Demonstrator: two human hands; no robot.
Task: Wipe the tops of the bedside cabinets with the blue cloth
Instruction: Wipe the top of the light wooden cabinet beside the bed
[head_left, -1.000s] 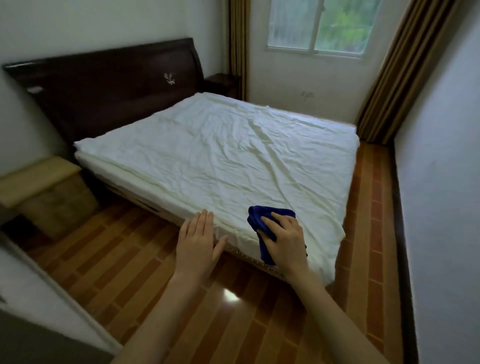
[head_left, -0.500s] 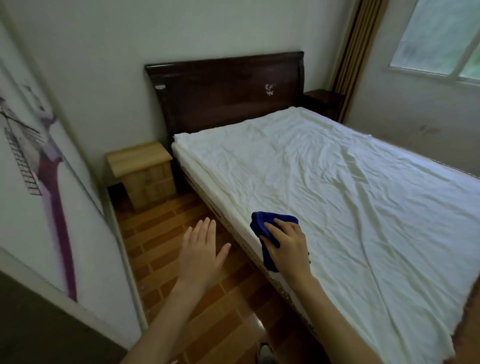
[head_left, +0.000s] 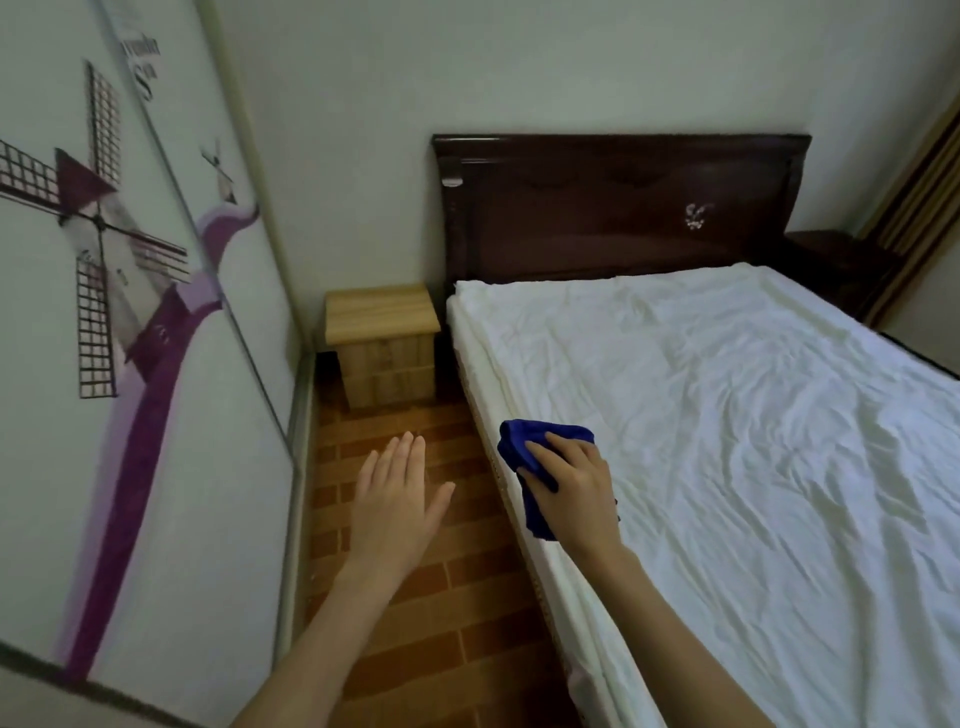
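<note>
Two bare forearms reach in from below, no sleeves visible. The left hand (head_left: 395, 506) and right hand (head_left: 576, 493) appear to wear no rings or watch.

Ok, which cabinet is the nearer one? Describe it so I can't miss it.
Find the dark headboard at the back wall. On its left, between the bed and the windmill wall, stands the light cabinet. It is pale wood with a bare top; the other cabinet, right of the headboard, is dark.
</note>
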